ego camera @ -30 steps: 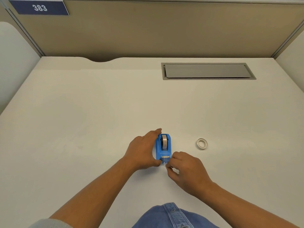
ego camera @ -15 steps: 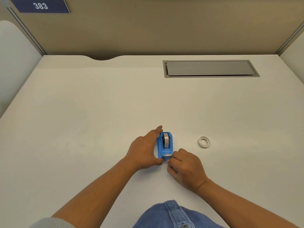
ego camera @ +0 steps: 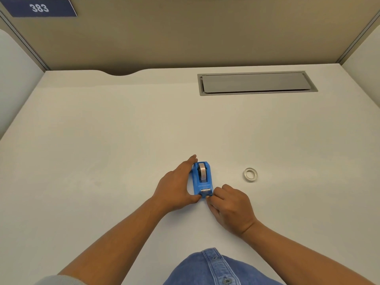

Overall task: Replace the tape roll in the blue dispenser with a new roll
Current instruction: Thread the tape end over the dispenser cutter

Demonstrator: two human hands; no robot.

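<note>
Below the frame's centre on the counter (ego camera: 102, 140), the left hand (ego camera: 176, 188) is grasping the blue dispenser (ego camera: 201, 179) while the right hand (ego camera: 230, 206) is pinching at its cutter end, where fingertips risk scraping the blade or tape tearing; the spare roll (ego camera: 250, 174) is lying well right.

"383" on blue sign (ego camera: 39, 7)

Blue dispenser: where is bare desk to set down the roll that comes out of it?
Bare: the white desk left of the left hand, and the strip between the blue plastic tape dispenser and the grey cable hatch. Crowded: the dispenser's near end, where the right hand works; the loose white tape ring lies to its right.
</note>
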